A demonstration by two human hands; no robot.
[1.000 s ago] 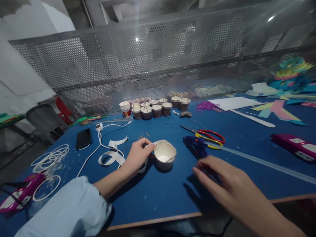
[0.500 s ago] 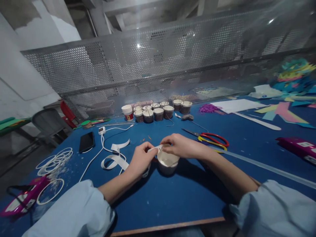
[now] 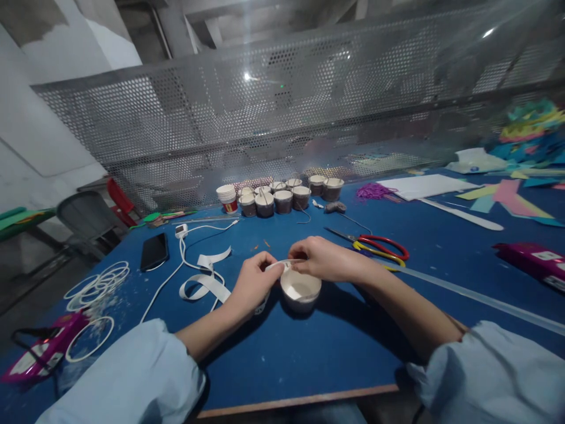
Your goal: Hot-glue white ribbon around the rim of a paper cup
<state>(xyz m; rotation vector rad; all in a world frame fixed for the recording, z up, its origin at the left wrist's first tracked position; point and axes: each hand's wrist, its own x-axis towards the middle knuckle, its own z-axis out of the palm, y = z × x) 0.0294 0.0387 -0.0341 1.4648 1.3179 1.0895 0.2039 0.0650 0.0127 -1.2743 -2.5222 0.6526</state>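
Observation:
A small paper cup [image 3: 301,291] with a white inside stands on the blue table [image 3: 335,347] in front of me. My left hand [image 3: 253,281] is closed in a pinch on one end of a white paper strip [image 3: 282,264] at the cup's left rim. My right hand [image 3: 324,258] is closed on the strip's other end over the cup's far rim. The strip spans the top of the cup between both hands. More of the white strip [image 3: 203,284] lies curled on the table to the left of my left hand.
Red and yellow scissors [image 3: 379,247] lie right of my hands. Several paper cups [image 3: 282,197] stand in a row at the back. A phone [image 3: 154,251], white cable [image 3: 176,259], white rings [image 3: 95,285], pink packs [image 3: 534,259] and coloured paper [image 3: 507,197] lie around. A perforated metal screen [image 3: 282,118] backs the table.
My right hand came up from the table's front right to the cup and took hold of the strip. The left hand has kept its grip.

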